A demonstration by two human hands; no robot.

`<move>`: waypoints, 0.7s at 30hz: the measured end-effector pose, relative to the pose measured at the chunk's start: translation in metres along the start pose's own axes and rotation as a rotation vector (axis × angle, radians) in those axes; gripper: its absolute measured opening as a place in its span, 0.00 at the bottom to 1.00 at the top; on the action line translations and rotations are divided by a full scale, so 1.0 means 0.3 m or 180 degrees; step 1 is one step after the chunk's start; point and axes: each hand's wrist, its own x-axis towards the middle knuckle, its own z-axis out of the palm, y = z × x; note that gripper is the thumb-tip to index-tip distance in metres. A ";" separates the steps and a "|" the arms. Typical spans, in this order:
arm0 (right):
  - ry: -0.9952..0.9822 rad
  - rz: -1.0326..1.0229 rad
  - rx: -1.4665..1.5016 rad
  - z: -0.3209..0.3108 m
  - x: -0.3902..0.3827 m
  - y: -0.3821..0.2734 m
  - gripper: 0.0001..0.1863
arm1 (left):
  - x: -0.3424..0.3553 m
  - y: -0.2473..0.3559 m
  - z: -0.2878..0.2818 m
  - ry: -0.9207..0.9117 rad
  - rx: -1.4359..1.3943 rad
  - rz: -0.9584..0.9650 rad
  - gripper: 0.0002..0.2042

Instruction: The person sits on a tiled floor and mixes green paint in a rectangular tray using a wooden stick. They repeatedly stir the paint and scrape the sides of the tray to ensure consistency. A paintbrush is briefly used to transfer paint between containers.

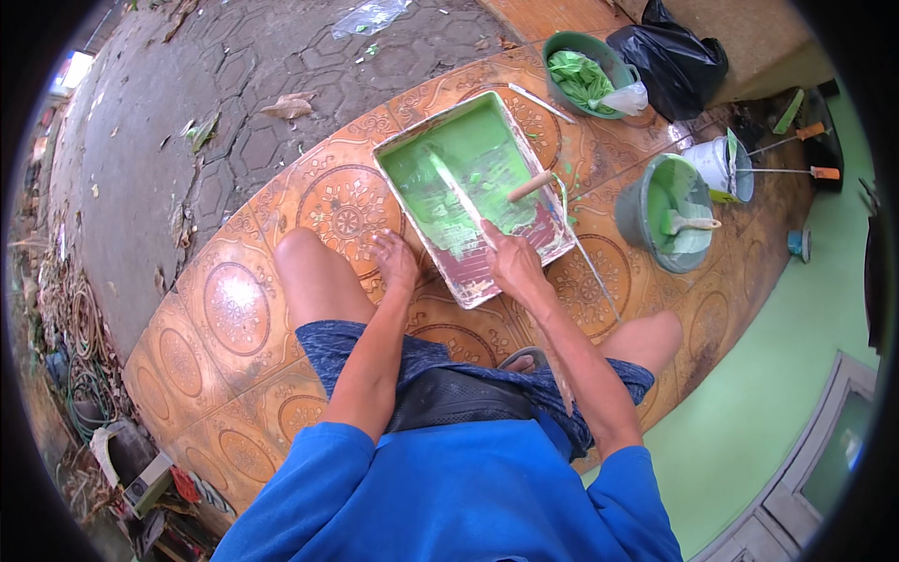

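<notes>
My right hand (515,267) grips a long wooden stick (457,192) that reaches into the green paint of a rectangular tray (420,157); the stick's lower length runs back beneath my forearm. The tray's lower part shows a ridged maroon bottom smeared with paint. A roller tool with a wooden handle (531,184) and a long bent rod (590,267) lies across the tray's right side. My left hand (395,255), fingers apart and holding nothing, is beside the tray's left edge, low over the orange patterned tiles (346,215).
Right: a bucket of green paint (637,215) with a brush (693,223), a white bucket (707,178) with orange-handled rollers (824,173), a small teal can (796,244), a green wall. Back: a green tub (557,98), black bag (665,66). Left: paved ground (206,103), clutter along the far edge.
</notes>
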 end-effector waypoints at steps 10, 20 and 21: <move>-0.0708 0.0929 0.0309 -0.037 0.009 -0.044 0.27 | -0.008 -0.009 -0.005 0.0066 0.0029 -0.0022 0.28; 0.0003 0.0824 0.0340 -0.042 -0.052 0.047 0.27 | 0.008 0.001 0.024 0.0063 -0.0120 -0.0134 0.28; -0.0257 0.1010 0.0477 -0.033 -0.059 0.020 0.27 | 0.009 -0.001 0.030 0.0085 -0.0113 -0.0128 0.28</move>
